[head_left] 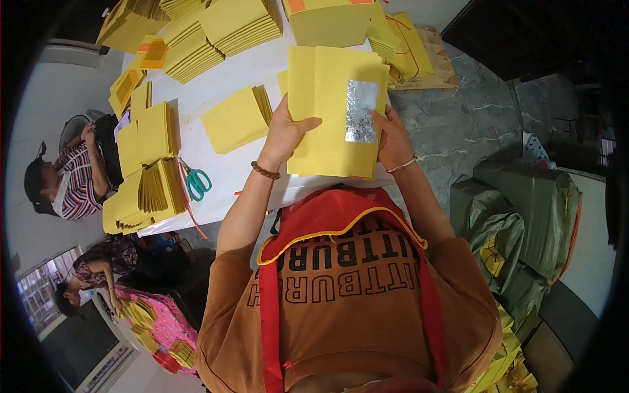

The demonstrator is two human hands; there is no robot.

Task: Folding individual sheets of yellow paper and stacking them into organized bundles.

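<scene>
I see a white table (262,65) crowded with piles of yellow paper. Above its near edge I hold a stack of yellow sheets (327,124) upright in both hands, the top sheet bearing a silver foil square (361,111). My left hand (285,134) is closed on the stack's left edge, thumb lying across the front. My right hand (393,141) grips the right edge, thumb touching the foil. A smaller yellow pile (236,119) lies just left, and green-handled scissors (196,180) rest farther left.
</scene>
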